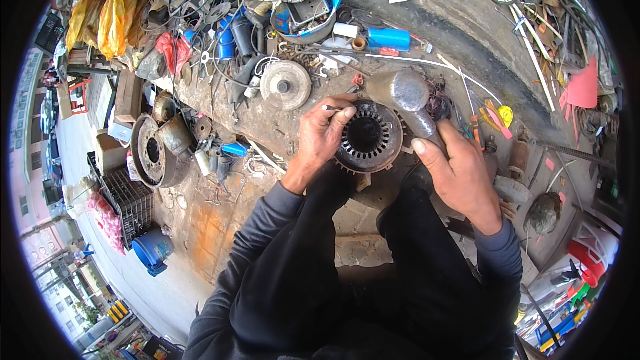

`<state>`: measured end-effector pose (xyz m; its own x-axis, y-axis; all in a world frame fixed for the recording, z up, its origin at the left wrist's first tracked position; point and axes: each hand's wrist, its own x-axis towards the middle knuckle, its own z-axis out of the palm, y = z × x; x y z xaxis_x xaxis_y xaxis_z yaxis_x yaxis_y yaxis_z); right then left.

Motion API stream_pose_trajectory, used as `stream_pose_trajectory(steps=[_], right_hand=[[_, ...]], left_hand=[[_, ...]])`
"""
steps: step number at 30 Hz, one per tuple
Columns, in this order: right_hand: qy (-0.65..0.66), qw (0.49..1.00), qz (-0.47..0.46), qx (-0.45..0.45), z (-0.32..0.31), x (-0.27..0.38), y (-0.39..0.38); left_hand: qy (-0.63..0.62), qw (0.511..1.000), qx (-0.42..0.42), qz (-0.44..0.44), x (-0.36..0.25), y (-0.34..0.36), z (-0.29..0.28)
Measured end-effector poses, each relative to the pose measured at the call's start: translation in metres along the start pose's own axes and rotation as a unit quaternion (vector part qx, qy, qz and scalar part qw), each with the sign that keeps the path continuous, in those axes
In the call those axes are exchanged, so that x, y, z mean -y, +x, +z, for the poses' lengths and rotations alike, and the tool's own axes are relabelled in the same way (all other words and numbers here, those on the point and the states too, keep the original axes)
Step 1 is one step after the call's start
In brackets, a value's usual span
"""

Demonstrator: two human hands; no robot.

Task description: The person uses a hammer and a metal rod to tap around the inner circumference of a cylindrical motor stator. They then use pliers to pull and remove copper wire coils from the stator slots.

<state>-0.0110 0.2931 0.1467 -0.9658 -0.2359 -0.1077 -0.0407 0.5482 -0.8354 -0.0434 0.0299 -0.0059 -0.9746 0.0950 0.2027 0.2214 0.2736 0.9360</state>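
Observation:
A motor stator point(375, 162), a dark metal ring with slots around its open bore, stands between my feet. My left hand point(319, 135) is closed at its left edge, pinching a short thin metal rod point(331, 108), perhaps a chisel or punch, near the upper left rim. My right hand point(463, 177) is wrapped round the handle of a hammer point(405, 92). The hammer's large, worn silvery head hangs over the stator's upper right side and hides part of that rim. Whether the head touches the stator, I cannot tell.
A grey round metal disc point(285, 85) with a central hub lies beyond my left hand. Further off are a blue cylinder point(389, 39) and a basin point(308, 32) of parts. To the left stand a rusty drum-like housing point(155, 151) and a black crate point(127, 203). Pliers and wires lie right.

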Motion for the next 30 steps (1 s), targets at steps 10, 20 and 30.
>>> stream_pose_trajectory(steps=[10,20,30], right_hand=[[0.015,1.0,0.012,-0.001,0.0,-0.002,-0.004],[0.029,1.0,0.009,0.002,0.001,0.0,-0.003],[0.021,1.0,0.009,0.007,-0.001,0.005,-0.003]], left_hand=[[-0.048,0.997,-0.023,-0.058,0.001,-0.01,-0.006],[-0.021,0.999,-0.001,-0.042,-0.007,-0.008,-0.004],[0.083,0.993,0.014,0.082,0.003,0.001,-0.004]])
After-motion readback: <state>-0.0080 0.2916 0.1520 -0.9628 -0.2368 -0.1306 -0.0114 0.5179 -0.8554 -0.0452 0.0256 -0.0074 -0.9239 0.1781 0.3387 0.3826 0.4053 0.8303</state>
